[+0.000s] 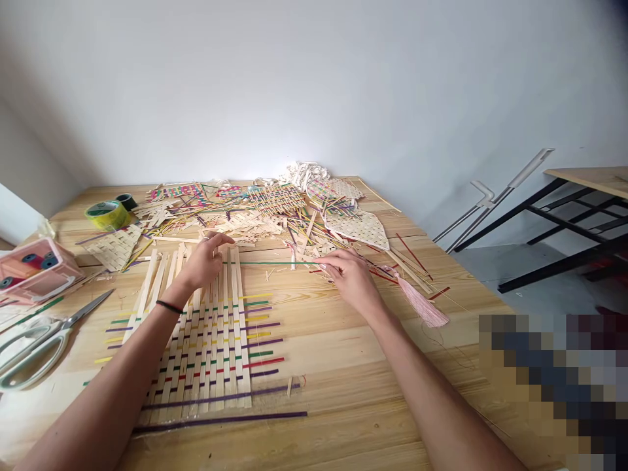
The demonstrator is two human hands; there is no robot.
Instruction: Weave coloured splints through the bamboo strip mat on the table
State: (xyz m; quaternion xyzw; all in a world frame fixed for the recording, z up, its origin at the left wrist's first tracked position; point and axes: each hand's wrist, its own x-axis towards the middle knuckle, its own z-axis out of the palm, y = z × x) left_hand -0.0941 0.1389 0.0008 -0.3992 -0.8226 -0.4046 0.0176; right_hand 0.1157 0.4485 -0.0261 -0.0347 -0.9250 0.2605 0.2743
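Note:
A partly woven mat (pixel 206 360) of pale bamboo strips lies on the table, crossed by purple, green, yellow and red strips. My left hand (pixel 206 260) is at the far ends of the pale strips, its fingers bent around some of them; the fingertips are partly hidden. To the right, my right hand (pixel 350 278) pinches the right end of a thin green strip (pixel 275 263) between thumb and fingers. That strip runs straight left across the mat's far right edge, toward my left hand. Clear tape (pixel 265 396) covers the mat's near edge.
Scissors (pixel 59 340) lie at the left by a pink basket (pixel 39 271) of thread spools. Yellow tape (pixel 108 214), loose strips (pixel 245 226) and woven pieces (pixel 277 198) are spread along the back. A woven fan (pixel 358 229) with a pink tassel (pixel 424 304) lies at the right.

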